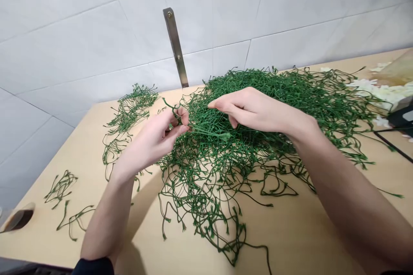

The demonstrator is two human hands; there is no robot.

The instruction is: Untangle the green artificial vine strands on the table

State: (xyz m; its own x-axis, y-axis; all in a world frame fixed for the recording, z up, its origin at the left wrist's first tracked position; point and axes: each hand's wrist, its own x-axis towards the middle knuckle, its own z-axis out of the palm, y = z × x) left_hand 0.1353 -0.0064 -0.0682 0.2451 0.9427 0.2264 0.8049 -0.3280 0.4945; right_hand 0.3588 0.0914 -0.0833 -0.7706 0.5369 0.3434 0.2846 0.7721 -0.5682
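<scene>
My left hand [155, 137] is closed in a pinch on a thin green stem [206, 130]. One end of this stem curls up above my fingertips; the other stretches right to a slightly blurred green tip. Over the big heap of green stems [267, 90], my right hand [248, 109] hovers with its forefinger stretched out and other fingers partly bent. I see nothing held in it, and part of its palm side is hidden. The heap is a tangle of thin cords with small frayed ends, spreading toward me across the wooden table [277, 236].
Smaller clumps of stems [61, 187] lie at the left. A cup of dark liquid [19, 219] stands near the left edge. White petals [377, 92] and a black object [402, 114] are at the right. A metal bracket [176, 47] is fixed to the tiled wall.
</scene>
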